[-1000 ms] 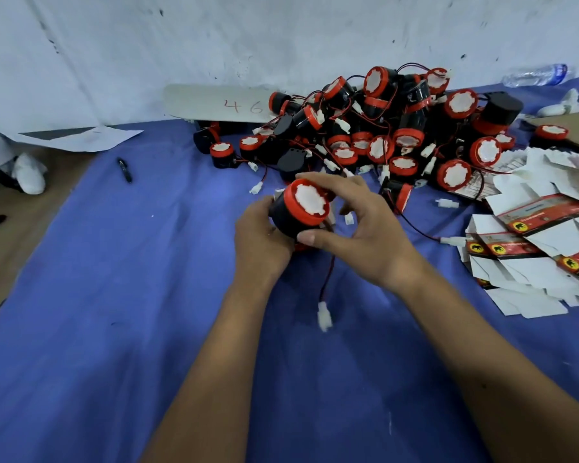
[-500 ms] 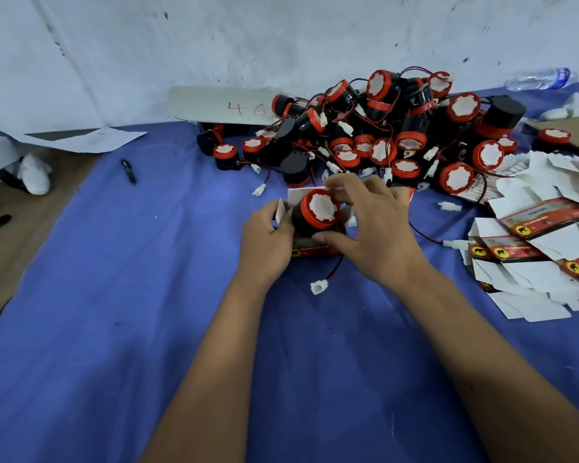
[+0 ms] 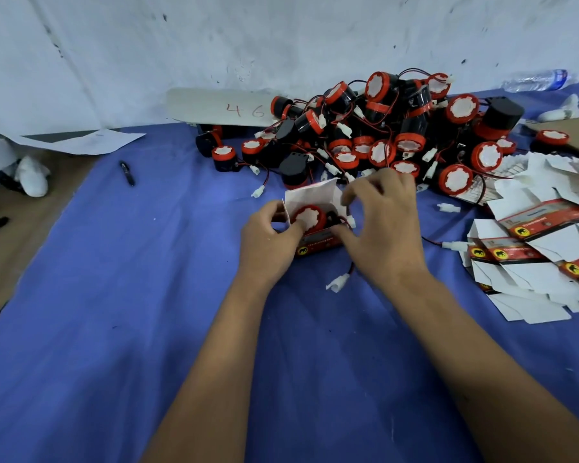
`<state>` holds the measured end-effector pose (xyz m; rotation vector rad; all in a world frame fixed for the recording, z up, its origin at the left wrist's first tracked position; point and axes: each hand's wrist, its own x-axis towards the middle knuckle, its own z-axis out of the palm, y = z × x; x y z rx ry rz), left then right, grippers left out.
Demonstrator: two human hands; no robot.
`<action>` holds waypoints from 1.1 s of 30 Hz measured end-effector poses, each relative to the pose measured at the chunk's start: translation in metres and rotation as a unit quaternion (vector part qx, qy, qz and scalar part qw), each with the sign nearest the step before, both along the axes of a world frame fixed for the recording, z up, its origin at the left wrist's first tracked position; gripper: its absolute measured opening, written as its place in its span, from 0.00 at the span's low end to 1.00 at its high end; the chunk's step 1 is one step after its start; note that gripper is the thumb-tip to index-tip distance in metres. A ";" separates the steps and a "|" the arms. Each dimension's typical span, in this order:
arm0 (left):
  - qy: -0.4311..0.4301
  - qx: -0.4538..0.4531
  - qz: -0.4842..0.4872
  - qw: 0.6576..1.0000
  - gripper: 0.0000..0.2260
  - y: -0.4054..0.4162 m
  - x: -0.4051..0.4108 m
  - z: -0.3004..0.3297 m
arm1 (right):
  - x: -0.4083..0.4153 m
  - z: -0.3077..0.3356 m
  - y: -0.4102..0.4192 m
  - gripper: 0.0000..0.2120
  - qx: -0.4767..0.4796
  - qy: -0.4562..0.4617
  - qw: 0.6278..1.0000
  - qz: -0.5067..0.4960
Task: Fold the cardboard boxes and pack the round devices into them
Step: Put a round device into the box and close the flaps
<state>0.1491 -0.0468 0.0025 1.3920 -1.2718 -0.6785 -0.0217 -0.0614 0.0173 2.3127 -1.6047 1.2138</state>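
A small red cardboard box [image 3: 318, 244] with white flaps stands open on the blue cloth. Inside it sits a round black device with a red rim and white face [image 3: 306, 218]. My left hand [image 3: 268, 242] grips the box's left side, thumb at the device. My right hand [image 3: 380, 228] holds the box's right side, fingers curled at the flap and the wire. The device's red and black wire runs under my right hand to a white plug [image 3: 338, 282] lying on the cloth.
A heap of the same round devices [image 3: 391, 135] with wires lies behind the box. Flat unfolded boxes [image 3: 532, 252] are piled at the right. A black pen [image 3: 127, 173], a paper sheet [image 3: 81, 142], a grey board marked 46 [image 3: 221, 106] and a water bottle [image 3: 535, 80] lie further off.
The device was held up between both hands; it has gone down into the open box on the cloth. The plug has shifted right and nearer to me.
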 end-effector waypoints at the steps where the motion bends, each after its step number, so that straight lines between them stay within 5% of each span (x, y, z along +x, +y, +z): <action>1: -0.007 -0.001 0.006 1.000 0.13 0.000 -0.001 0.000 | -0.002 0.001 0.001 0.17 0.029 -0.038 0.999 -0.016; 5: -0.019 0.001 0.023 1.000 0.10 -0.001 -0.003 -0.001 | -0.006 0.001 -0.001 0.11 0.151 -0.058 0.986 -0.044; 10: -0.041 -0.003 0.053 0.998 0.12 0.000 -0.011 -0.002 | 0.001 0.010 0.007 0.01 0.155 -0.049 0.987 -0.018; 20: -0.080 0.012 0.066 0.995 0.15 -0.001 -0.018 -0.001 | 0.008 0.014 0.010 0.20 0.204 0.125 0.970 0.028; 27: -0.078 0.006 0.093 0.993 0.15 -0.004 -0.023 -0.004 | 0.000 0.013 0.009 0.03 0.168 0.040 0.978 -0.117; 33: -0.073 0.015 0.047 0.996 0.11 -0.006 -0.023 -0.009 | 0.004 0.017 0.012 0.07 0.140 0.043 0.983 -0.111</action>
